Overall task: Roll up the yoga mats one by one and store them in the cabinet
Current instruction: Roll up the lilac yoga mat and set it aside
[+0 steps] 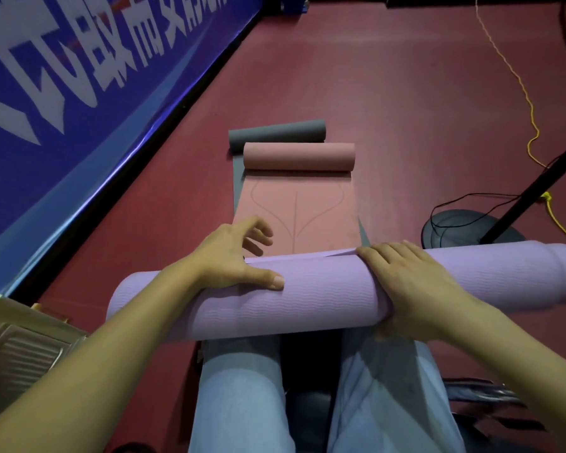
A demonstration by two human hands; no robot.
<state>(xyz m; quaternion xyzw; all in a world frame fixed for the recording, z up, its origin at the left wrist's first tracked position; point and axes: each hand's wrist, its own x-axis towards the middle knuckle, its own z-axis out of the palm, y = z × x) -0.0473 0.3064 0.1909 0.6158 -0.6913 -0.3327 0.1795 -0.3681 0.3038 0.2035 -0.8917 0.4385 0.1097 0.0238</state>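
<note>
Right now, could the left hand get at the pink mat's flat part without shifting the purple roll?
Probably yes. The left hand sits at the purple roll's far edge, its fingers already over the pink mat, with nothing between them.

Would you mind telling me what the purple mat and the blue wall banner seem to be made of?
The purple mat looks like soft matte foam, probably TPE or similar: fine wavy ribbing and no shine. The blue banner looks like glossy vinyl, with bright glare along its creased lower edge.
</note>
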